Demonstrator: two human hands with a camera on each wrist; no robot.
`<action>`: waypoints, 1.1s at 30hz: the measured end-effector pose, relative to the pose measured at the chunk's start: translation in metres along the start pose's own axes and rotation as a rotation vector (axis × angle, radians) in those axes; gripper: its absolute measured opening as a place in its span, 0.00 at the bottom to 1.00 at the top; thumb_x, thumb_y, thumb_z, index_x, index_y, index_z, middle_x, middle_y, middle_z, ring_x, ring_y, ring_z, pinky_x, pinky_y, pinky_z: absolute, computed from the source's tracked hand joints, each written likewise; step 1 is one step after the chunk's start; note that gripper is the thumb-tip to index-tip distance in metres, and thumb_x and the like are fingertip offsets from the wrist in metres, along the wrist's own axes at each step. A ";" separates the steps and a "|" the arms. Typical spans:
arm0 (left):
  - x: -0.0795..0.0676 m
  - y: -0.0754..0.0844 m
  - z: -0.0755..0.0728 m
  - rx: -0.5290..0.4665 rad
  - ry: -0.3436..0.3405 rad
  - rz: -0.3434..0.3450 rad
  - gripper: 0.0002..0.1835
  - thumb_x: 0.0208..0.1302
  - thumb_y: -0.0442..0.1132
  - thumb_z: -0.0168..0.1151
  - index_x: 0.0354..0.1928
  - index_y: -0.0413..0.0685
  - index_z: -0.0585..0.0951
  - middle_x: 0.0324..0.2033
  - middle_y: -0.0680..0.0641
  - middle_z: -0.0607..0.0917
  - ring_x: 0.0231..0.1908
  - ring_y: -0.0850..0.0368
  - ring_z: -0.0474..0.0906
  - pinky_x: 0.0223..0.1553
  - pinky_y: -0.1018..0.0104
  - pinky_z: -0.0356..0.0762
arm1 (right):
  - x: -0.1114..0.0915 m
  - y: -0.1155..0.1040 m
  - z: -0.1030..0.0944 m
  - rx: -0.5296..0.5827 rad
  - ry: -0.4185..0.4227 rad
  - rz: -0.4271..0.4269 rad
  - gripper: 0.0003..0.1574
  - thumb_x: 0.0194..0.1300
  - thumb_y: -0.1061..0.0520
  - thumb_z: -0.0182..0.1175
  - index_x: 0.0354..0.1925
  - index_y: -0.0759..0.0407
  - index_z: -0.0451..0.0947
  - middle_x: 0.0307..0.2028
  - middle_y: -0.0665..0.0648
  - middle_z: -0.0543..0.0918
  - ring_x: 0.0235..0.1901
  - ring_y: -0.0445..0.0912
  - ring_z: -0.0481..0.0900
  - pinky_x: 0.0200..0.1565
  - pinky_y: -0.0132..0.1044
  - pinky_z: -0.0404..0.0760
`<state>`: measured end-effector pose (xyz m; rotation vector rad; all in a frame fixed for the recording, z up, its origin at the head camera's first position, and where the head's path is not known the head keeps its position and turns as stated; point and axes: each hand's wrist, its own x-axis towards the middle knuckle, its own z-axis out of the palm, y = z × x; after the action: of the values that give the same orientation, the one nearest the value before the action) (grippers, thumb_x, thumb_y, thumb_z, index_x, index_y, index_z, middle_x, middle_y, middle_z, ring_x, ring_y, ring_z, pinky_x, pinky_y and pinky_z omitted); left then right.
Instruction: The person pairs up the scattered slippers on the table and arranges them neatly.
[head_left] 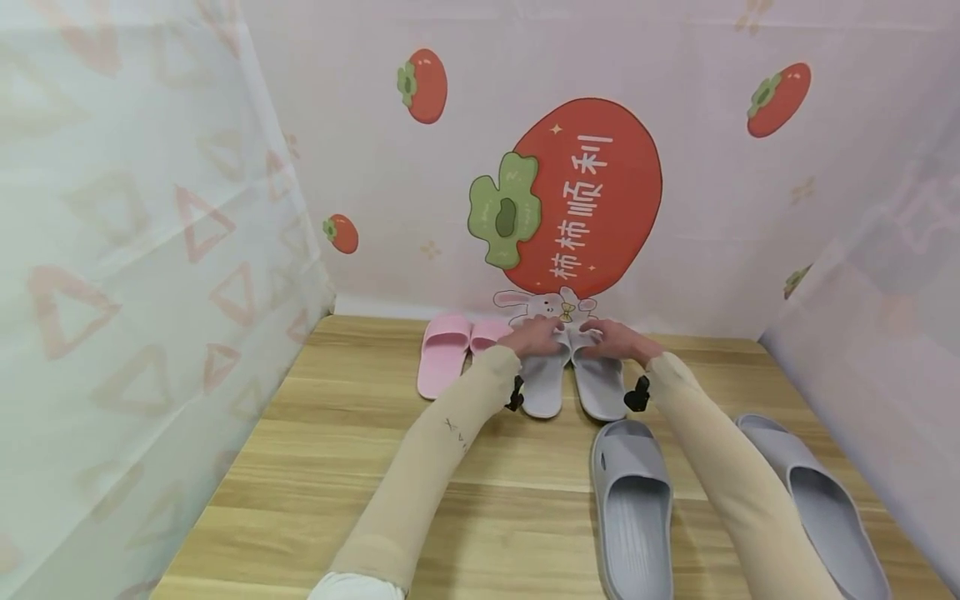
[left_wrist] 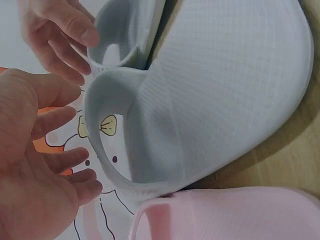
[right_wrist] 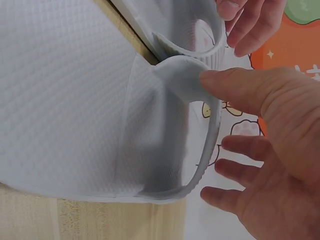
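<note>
A pair of small grey slippers stands side by side by the back wall: the left slipper [head_left: 543,392] and the right slipper [head_left: 600,389]. My left hand [head_left: 531,337] hovers by the toe end of the left one. In the left wrist view its fingers are loosely bent, apart from the slipper's strap, with nothing in them. Over the toe end of the right slipper is my right hand [head_left: 617,340]. The right wrist view shows its thumb [right_wrist: 235,85] overlapping the strap's rim, the other fingers spread; whether it touches, I cannot tell.
A pair of pink slippers [head_left: 438,371] stands just left of the small grey pair. Nearer, two larger grey slippers [head_left: 637,517] lie apart at the right. Wood-grain boards [head_left: 337,467] make the floor. Printed cloth walls [head_left: 375,167] enclose the back and sides.
</note>
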<state>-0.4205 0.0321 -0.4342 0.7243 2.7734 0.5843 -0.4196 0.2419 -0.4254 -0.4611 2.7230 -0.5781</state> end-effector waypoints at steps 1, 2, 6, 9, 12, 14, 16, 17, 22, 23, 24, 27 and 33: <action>-0.001 0.001 0.000 -0.012 0.004 0.006 0.27 0.65 0.47 0.56 0.67 0.55 0.70 0.64 0.44 0.72 0.63 0.48 0.68 0.63 0.50 0.70 | -0.002 0.000 0.000 0.003 0.004 -0.005 0.37 0.64 0.49 0.64 0.66 0.61 0.67 0.67 0.70 0.67 0.67 0.65 0.63 0.67 0.62 0.62; -0.002 0.002 0.001 -0.025 0.009 0.011 0.27 0.65 0.46 0.56 0.66 0.55 0.70 0.65 0.44 0.71 0.63 0.47 0.68 0.63 0.50 0.70 | -0.004 0.000 0.000 0.003 0.010 -0.010 0.37 0.64 0.49 0.64 0.66 0.61 0.67 0.67 0.71 0.67 0.67 0.65 0.63 0.66 0.63 0.62; -0.006 0.005 0.002 -0.051 0.032 0.023 0.26 0.65 0.45 0.56 0.66 0.54 0.71 0.65 0.43 0.72 0.64 0.46 0.67 0.63 0.50 0.70 | -0.012 0.000 0.000 0.012 0.033 -0.040 0.36 0.65 0.50 0.63 0.66 0.64 0.67 0.67 0.71 0.68 0.68 0.65 0.62 0.67 0.62 0.62; -0.009 0.008 0.003 -0.057 0.050 0.036 0.25 0.67 0.44 0.57 0.65 0.53 0.72 0.64 0.44 0.73 0.65 0.46 0.67 0.64 0.50 0.68 | -0.018 -0.001 0.001 0.022 0.051 -0.058 0.36 0.65 0.50 0.63 0.66 0.65 0.68 0.67 0.70 0.69 0.68 0.65 0.63 0.66 0.61 0.63; -0.013 0.011 0.004 -0.047 0.065 0.066 0.24 0.68 0.43 0.56 0.65 0.51 0.72 0.64 0.44 0.74 0.66 0.47 0.67 0.66 0.50 0.66 | -0.024 -0.002 0.001 0.015 0.072 -0.065 0.36 0.66 0.49 0.63 0.65 0.64 0.68 0.66 0.70 0.70 0.67 0.65 0.65 0.65 0.61 0.65; -0.016 0.012 0.006 -0.044 0.077 0.088 0.23 0.69 0.42 0.56 0.65 0.50 0.72 0.63 0.44 0.75 0.66 0.48 0.68 0.66 0.51 0.66 | -0.028 -0.003 0.001 0.003 0.091 -0.071 0.35 0.66 0.48 0.63 0.65 0.64 0.69 0.65 0.70 0.71 0.66 0.65 0.66 0.65 0.61 0.65; -0.019 0.013 0.007 -0.044 0.090 0.105 0.22 0.69 0.42 0.55 0.64 0.49 0.73 0.63 0.44 0.76 0.66 0.48 0.69 0.66 0.53 0.66 | -0.033 -0.004 0.000 -0.006 0.107 -0.083 0.35 0.66 0.47 0.62 0.64 0.64 0.70 0.64 0.71 0.72 0.66 0.65 0.66 0.64 0.62 0.66; -0.020 0.014 0.008 -0.045 0.094 0.112 0.22 0.69 0.41 0.55 0.64 0.48 0.73 0.63 0.44 0.76 0.65 0.48 0.69 0.66 0.54 0.67 | -0.036 -0.004 0.000 -0.014 0.114 -0.093 0.34 0.66 0.47 0.62 0.63 0.65 0.70 0.64 0.71 0.72 0.65 0.66 0.67 0.64 0.62 0.67; -0.025 0.016 0.012 -0.052 0.108 0.117 0.21 0.70 0.41 0.54 0.63 0.49 0.73 0.63 0.44 0.75 0.65 0.50 0.70 0.65 0.58 0.68 | -0.048 -0.005 0.000 -0.025 0.134 -0.116 0.31 0.68 0.49 0.60 0.62 0.65 0.71 0.63 0.72 0.72 0.64 0.67 0.68 0.62 0.62 0.69; -0.027 0.017 0.012 -0.060 0.106 0.121 0.21 0.70 0.41 0.54 0.64 0.48 0.73 0.63 0.44 0.75 0.65 0.50 0.69 0.65 0.58 0.68 | -0.050 -0.006 0.000 -0.022 0.137 -0.119 0.30 0.69 0.49 0.59 0.62 0.65 0.71 0.64 0.72 0.72 0.64 0.67 0.68 0.61 0.62 0.69; -0.028 0.018 0.013 -0.071 0.104 0.121 0.22 0.69 0.41 0.54 0.64 0.48 0.73 0.63 0.45 0.75 0.65 0.50 0.69 0.65 0.58 0.68 | -0.052 -0.006 -0.001 -0.017 0.139 -0.119 0.30 0.69 0.50 0.59 0.63 0.65 0.71 0.64 0.71 0.72 0.64 0.67 0.68 0.62 0.62 0.69; -0.031 0.022 0.013 -0.091 0.102 0.138 0.22 0.69 0.41 0.54 0.64 0.47 0.73 0.63 0.44 0.75 0.65 0.49 0.68 0.65 0.56 0.68 | -0.058 -0.008 -0.002 -0.022 0.154 -0.142 0.30 0.69 0.51 0.58 0.63 0.66 0.70 0.64 0.71 0.72 0.65 0.67 0.67 0.62 0.63 0.68; -0.039 0.029 0.016 -0.089 0.099 0.142 0.23 0.69 0.43 0.55 0.65 0.48 0.72 0.63 0.44 0.74 0.65 0.49 0.67 0.66 0.55 0.67 | -0.073 -0.010 -0.005 -0.028 0.184 -0.163 0.32 0.68 0.52 0.59 0.65 0.66 0.69 0.64 0.72 0.72 0.65 0.68 0.66 0.63 0.65 0.66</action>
<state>-0.3703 0.0401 -0.4318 0.9012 2.7800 0.7864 -0.3540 0.2621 -0.3991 -0.6723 2.8890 -0.6543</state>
